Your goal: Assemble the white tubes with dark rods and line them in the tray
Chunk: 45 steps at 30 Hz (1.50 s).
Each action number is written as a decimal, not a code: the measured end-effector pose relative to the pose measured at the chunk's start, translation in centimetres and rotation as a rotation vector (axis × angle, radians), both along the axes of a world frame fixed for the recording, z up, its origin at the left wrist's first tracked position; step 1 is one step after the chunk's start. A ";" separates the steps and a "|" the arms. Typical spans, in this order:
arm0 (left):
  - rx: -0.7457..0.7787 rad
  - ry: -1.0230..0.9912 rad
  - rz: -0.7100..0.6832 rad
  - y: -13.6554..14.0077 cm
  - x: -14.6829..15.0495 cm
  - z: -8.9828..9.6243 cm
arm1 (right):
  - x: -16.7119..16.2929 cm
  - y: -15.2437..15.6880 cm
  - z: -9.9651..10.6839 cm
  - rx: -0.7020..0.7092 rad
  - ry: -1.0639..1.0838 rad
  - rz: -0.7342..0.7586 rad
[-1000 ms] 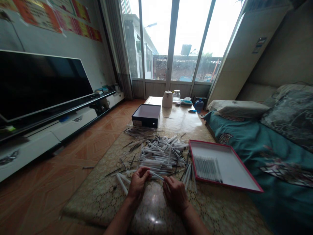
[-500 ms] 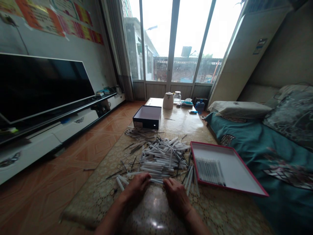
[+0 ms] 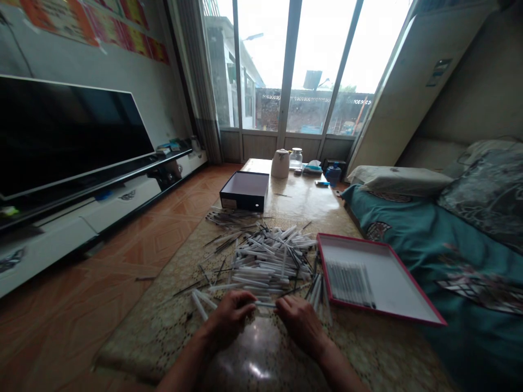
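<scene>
Near the front of the table, my left hand (image 3: pixel 233 314) and my right hand (image 3: pixel 301 321) pinch the two ends of a slim pen (image 3: pixel 266 305), held level between them. Its fine details are too small to make out. Just beyond lies a heap of white pen barrels (image 3: pixel 261 267), with thin dark refills (image 3: pixel 220 270) scattered at its left. A few loose barrels (image 3: pixel 200 305) lie beside my left wrist, and others (image 3: pixel 316 291) rest right of my right hand. Inside the red-rimmed box lid (image 3: pixel 402 277), at right, a row of assembled-looking pens (image 3: pixel 350 283) lies side by side.
A dark open box (image 3: pixel 242 200) stands behind the heap. Farther back are a kettle (image 3: pixel 280 164), a glass jar (image 3: pixel 296 158) and a tissue pack (image 3: pixel 312 167). A sofa (image 3: pixel 408 228) runs along the table's right side; a TV cabinet (image 3: pixel 122 204) is at left.
Both hands have shifted slightly right, still with the slim pen between their fingertips. The view has tilted down a little. The heap and the row in the lid look the same.
</scene>
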<state>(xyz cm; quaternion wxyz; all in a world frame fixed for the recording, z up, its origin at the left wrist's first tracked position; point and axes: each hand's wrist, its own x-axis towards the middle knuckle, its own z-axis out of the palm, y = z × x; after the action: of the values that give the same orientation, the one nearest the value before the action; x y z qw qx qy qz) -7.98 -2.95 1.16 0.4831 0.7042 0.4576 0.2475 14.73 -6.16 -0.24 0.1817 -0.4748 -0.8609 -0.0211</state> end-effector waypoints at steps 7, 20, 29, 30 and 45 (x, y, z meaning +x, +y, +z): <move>0.029 0.134 -0.148 0.0 0.0 -0.2 | 0.5 -0.4 -0.4 0.089 -0.018 0.069; 0.417 0.187 -0.184 -1.4 0.6 -0.2 | 1.5 -0.4 0.3 -0.396 0.125 -0.020; 0.336 0.143 -0.088 -1.3 2.2 0.3 | 2.4 0.8 1.3 -0.597 0.336 0.042; 0.301 0.109 -0.017 -1.2 2.5 0.1 | 2.7 0.8 1.6 -0.561 0.318 0.003; 0.278 -0.020 0.388 -1.5 3.0 -2.2 | 22.0 4.4 2.3 -0.352 0.147 -1.235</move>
<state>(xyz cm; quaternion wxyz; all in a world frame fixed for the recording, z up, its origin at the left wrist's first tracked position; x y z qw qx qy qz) -5.02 -4.46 -1.01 0.3293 0.6604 0.5410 0.4034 36.76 -1.73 2.10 0.1139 -0.9056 -0.4051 0.0524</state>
